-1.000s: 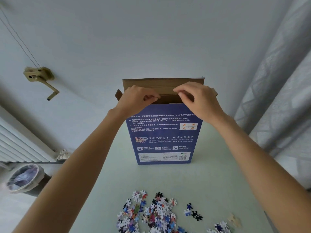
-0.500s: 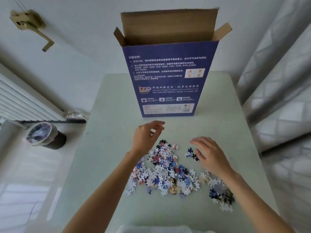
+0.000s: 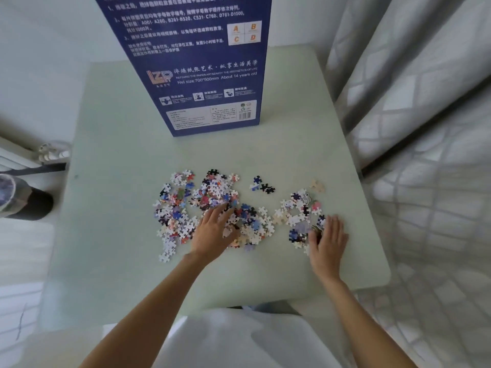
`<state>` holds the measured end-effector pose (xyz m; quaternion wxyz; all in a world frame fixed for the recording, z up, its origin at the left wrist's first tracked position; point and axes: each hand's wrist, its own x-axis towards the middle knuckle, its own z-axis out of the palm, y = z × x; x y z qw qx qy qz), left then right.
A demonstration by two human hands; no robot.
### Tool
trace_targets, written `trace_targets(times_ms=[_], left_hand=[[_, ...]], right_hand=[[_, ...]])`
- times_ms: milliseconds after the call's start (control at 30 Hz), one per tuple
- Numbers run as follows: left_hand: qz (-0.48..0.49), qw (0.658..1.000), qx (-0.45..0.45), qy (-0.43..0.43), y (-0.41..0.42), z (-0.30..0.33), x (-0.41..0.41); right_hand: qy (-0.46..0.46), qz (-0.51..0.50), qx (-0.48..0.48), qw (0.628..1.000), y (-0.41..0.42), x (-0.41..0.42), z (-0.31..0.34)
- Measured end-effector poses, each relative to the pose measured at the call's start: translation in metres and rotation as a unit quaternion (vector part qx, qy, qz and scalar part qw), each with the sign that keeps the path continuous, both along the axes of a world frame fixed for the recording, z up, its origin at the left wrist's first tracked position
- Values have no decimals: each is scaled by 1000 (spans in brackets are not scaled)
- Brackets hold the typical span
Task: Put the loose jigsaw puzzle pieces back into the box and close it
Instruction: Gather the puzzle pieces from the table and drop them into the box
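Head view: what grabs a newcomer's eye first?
The tall blue puzzle box stands upright at the far side of the pale green table. Nearer the person, loose jigsaw pieces lie scattered, with the left hand resting flat on the big pile and the right hand at the smaller cluster.

Pale green table w/ rounded corners; grey patterned curtain at right; lined bin on floor left, by radiator pipe.
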<state>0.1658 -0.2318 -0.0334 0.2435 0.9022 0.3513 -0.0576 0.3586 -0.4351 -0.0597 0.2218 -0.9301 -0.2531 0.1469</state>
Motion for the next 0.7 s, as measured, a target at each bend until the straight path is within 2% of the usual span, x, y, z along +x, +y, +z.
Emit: trace_targets(times_ms=[133, 233, 333, 400, 467, 533, 600, 700], left_hand=[[-5, 1000, -5, 0, -2, -5, -4], [0, 1000, -6, -16, 1, -5, -6], [3, 1000, 0, -18, 2, -6, -8], [-2, 1000, 7, -9, 1, -9, -7], [2, 1000, 3, -3, 1, -10, -6], [4, 1000, 1, -1, 2, -11, -6], [2, 1000, 2, -4, 3, -9, -6], [6, 1000, 2, -19, 4, -7, -7]], right_hand=[[-12, 64, -25, 998, 51, -28, -3], [22, 151, -17, 988, 87, -48, -4], [106, 258, 49, 959, 112, -62, 7], [139, 289, 106, 941, 118, -57, 18], [124, 262, 139, 947, 116, -35, 26], [51, 200, 141, 968, 107, 1, 26], [-18, 120, 90, 989, 96, 42, 19], [29, 25, -46, 998, 95, 69, 7]])
